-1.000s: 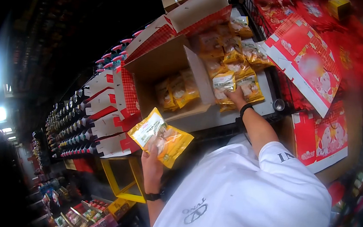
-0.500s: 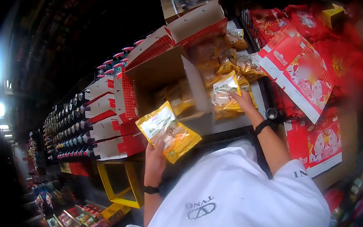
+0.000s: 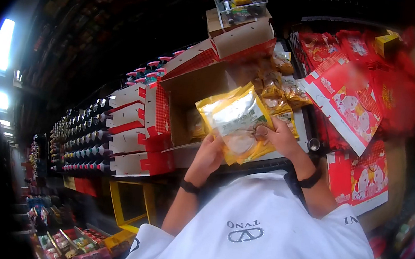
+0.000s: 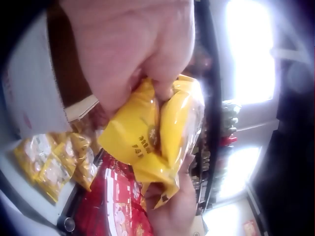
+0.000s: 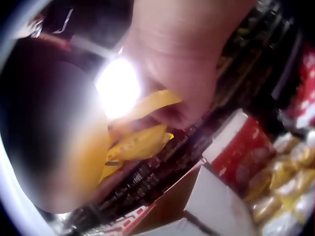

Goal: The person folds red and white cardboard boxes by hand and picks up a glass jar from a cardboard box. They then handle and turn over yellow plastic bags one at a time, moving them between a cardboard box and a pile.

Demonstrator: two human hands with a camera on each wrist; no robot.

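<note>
Both hands are together in front of the chest, on stacked yellow food bags (image 3: 241,126) with clear windows. My left hand (image 3: 208,155) grips the lower left edge of the bags, and my right hand (image 3: 286,139) pinches the right edge, thumb on the front. In the left wrist view two yellow bags (image 4: 133,130) lie face against face under the left hand (image 4: 133,49). The right wrist view has the right hand (image 5: 182,73) curled on the yellow edges (image 5: 142,142). Behind the bags stands an open carton (image 3: 183,95), with a yellow bag partly hidden inside.
More yellow bags (image 3: 275,86) lie on the counter right of the carton. Red printed cartons (image 3: 355,103) lie farther right. Red-and-white boxes (image 3: 127,130) and rows of bottles (image 3: 79,139) stand at left. A clear bin (image 3: 239,4) sits at the back.
The right hand has lifted a bag from the counter pile and brought it left. The left hand has moved right with its bag, and the two bags now overlap.
</note>
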